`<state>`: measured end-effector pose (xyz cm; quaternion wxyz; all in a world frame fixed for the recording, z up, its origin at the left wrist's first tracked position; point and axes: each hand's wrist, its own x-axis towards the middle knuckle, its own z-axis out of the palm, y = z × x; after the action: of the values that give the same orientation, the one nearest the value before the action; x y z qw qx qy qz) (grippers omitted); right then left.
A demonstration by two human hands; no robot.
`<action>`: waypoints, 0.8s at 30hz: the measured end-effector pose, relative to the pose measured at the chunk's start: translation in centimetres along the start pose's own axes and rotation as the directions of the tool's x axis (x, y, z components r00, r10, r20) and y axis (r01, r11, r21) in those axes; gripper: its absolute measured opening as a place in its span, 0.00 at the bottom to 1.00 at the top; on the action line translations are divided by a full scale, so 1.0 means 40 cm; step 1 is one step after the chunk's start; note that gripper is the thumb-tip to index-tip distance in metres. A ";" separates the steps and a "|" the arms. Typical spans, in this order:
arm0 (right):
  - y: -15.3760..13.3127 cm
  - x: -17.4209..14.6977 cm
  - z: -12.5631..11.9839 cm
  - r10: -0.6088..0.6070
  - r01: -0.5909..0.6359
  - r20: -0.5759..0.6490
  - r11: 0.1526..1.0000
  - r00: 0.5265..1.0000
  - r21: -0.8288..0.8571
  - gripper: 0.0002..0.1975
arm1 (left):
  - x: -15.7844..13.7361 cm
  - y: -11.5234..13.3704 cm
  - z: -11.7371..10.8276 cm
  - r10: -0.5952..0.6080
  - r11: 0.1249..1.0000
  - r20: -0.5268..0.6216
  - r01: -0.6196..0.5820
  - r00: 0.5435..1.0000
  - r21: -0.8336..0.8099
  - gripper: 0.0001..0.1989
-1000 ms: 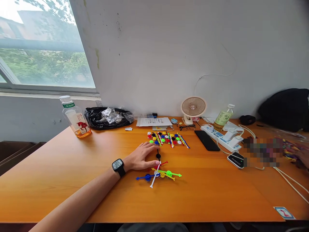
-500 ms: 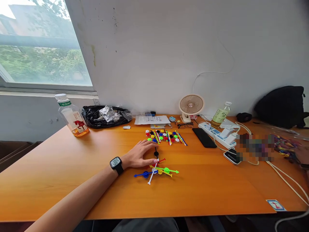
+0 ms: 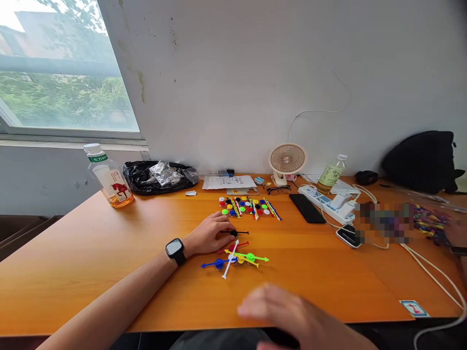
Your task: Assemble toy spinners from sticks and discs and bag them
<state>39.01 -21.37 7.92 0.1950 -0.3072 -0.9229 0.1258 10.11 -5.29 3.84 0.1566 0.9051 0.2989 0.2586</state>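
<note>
My left hand [image 3: 208, 235], with a black watch on the wrist, has its thumb and fingers closed at a black arrow spinner [image 3: 234, 233]. Just in front of it lies a loose group of overlapping spinners: a red spinner [image 3: 243, 244], a white spinner [image 3: 229, 265], a blue spinner [image 3: 219, 264], a yellow spinner [image 3: 241, 260] and a green spinner [image 3: 250, 257]. My right hand [image 3: 282, 311] hangs over the table's front edge, smeared by motion, so its fingers cannot be made out clearly. Beyond my left hand, several coloured discs [image 3: 250, 209] and arrows [image 3: 236, 207] lie in rows.
A bottle [image 3: 111, 182] stands at the left, near a black plastic bag [image 3: 136, 177]. Along the back are papers [image 3: 228, 182], a fan [image 3: 287, 160] and glasses [image 3: 279, 190]. To the right lie a black phone [image 3: 307, 208], a power strip [image 3: 328, 205] and cables [image 3: 430, 265].
My right hand has come into view from the lower right. The black spinner has turned from pointing away to lying sideways, and my left fingers have drawn in around it.
</note>
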 end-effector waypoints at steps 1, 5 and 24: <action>0.016 0.047 -0.008 -0.003 0.004 0.032 0.999 0.999 -0.035 0.29 | 0.001 -0.001 0.003 0.002 1.000 -0.009 -0.002 1.000 -0.009 0.16; 0.103 0.216 0.032 -0.134 0.158 0.144 0.973 0.980 -0.170 0.31 | 0.001 -0.013 0.009 0.018 0.994 -0.023 -0.020 1.000 -0.104 0.14; 0.282 0.282 0.043 0.036 -0.042 0.034 0.984 0.999 0.175 0.30 | -0.020 -0.004 -0.015 0.040 0.973 0.110 -0.014 0.993 -0.230 0.43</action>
<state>35.82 -5.82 5.60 0.2045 -0.3049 -0.9049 0.2153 9.13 -5.59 3.96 0.2729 0.8983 0.2455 0.2415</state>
